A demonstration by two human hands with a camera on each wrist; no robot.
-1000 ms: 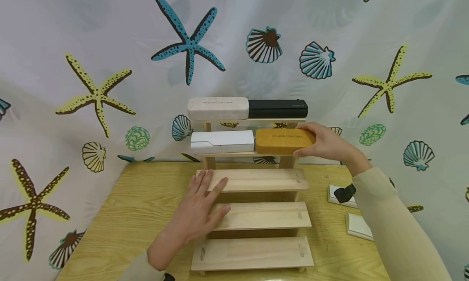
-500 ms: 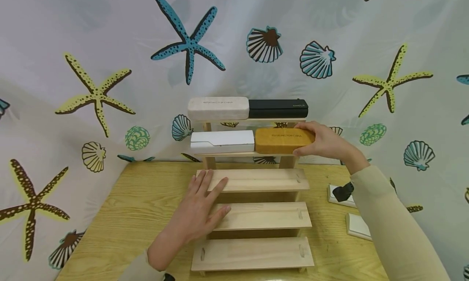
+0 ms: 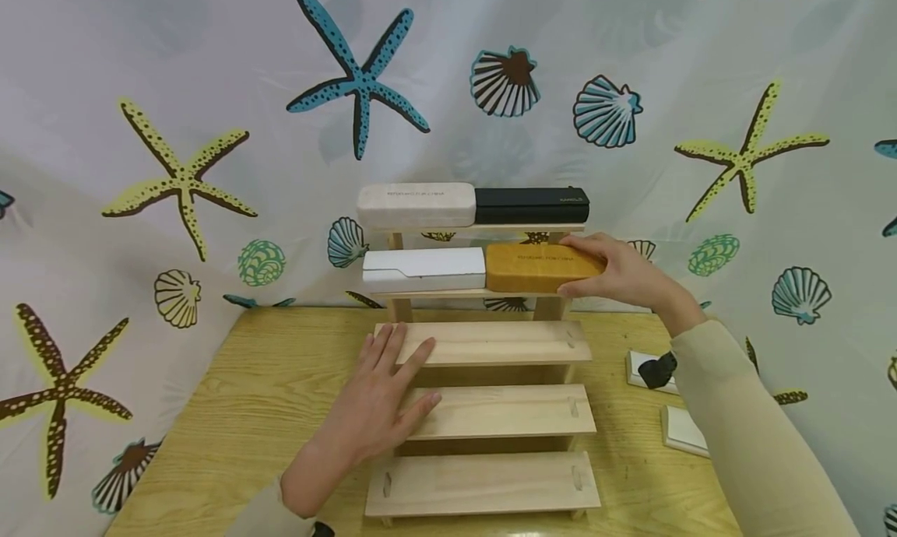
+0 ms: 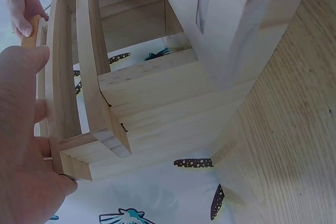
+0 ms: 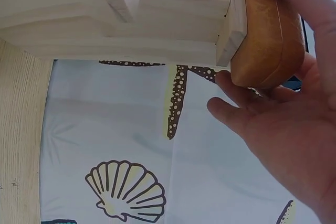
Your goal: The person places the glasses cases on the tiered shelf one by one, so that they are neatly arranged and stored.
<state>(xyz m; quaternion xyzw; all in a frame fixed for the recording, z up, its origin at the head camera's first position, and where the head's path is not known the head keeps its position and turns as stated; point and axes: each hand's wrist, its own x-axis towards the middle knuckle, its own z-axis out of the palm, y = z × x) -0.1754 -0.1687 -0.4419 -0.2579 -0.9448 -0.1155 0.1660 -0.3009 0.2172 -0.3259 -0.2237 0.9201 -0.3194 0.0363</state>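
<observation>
My right hand (image 3: pixel 617 271) holds the right end of an orange-brown glasses case (image 3: pixel 539 268), thumb in front and fingers behind. That case lies on the second tier from the top of a stepped wooden rack (image 3: pixel 490 482). In the right wrist view the case (image 5: pixel 270 35) sits against the shelf's end. My left hand (image 3: pixel 374 401) rests with spread fingers on the left end of the middle tier. Left of the orange case, touching it or nearly so, is a white glasses case (image 3: pixel 423 271). A cream case (image 3: pixel 416 204) and a black case (image 3: pixel 532 206) share the top tier.
Two small white boxes, the rear box (image 3: pixel 638 370) and the front box (image 3: pixel 685 431), lie on the wooden table (image 3: pixel 259 381) right of the rack, partly hidden by my right sleeve. A curtain (image 3: pixel 448 148) printed with starfish and shells hangs close behind the rack.
</observation>
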